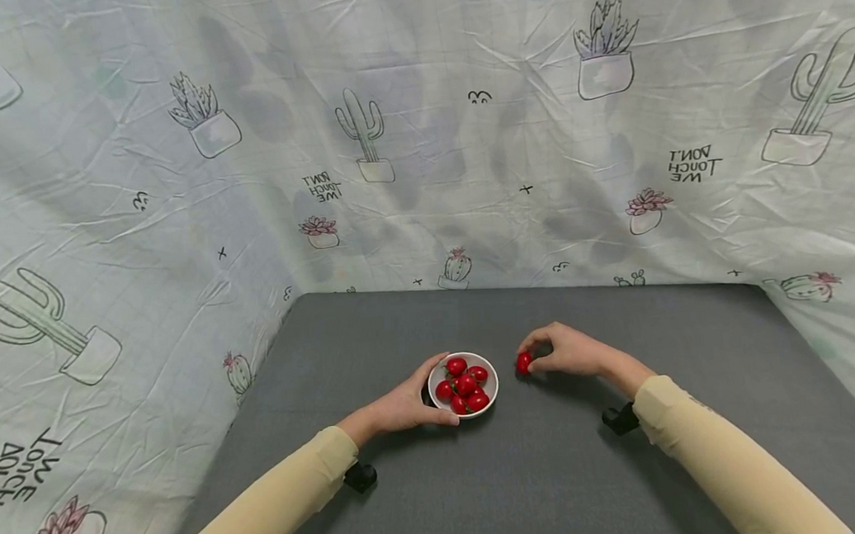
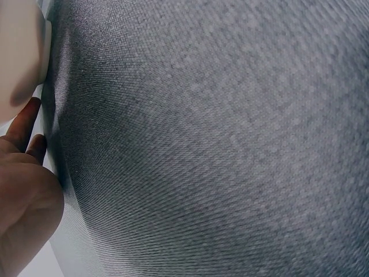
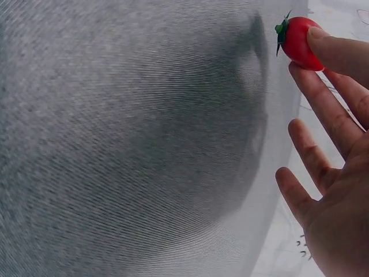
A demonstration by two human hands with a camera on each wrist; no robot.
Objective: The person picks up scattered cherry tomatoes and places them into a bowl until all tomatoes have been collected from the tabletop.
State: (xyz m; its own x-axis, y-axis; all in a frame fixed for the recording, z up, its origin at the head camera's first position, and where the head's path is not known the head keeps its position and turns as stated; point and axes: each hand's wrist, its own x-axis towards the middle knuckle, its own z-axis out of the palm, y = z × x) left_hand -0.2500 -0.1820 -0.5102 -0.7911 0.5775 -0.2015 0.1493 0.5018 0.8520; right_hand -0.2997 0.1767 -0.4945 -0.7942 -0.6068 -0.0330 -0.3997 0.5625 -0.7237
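A small white bowl [image 1: 494, 395] holding several red cherry tomatoes [image 1: 465, 384] stands on the dark grey table. Around its left side curves my left hand [image 1: 403, 403], thumb at the near rim and fingers at the far one. The left wrist view catches only part of the bowl [image 2: 20, 57] and some fingers of that hand [image 2: 26, 190]. To the right of the bowl, my right hand [image 1: 569, 350] pinches a single cherry tomato [image 1: 524, 363] between thumb and fingertips. In the right wrist view this tomato [image 3: 301, 43] has a green stalk end, and the other fingers spread away from it.
The grey tabletop [image 1: 487, 486] runs to a back edge beyond the hands. A pale cloth [image 1: 420, 160] printed with cacti hangs behind and at the sides. Black wrist mounts [image 1: 360, 476] sit under both sleeves.
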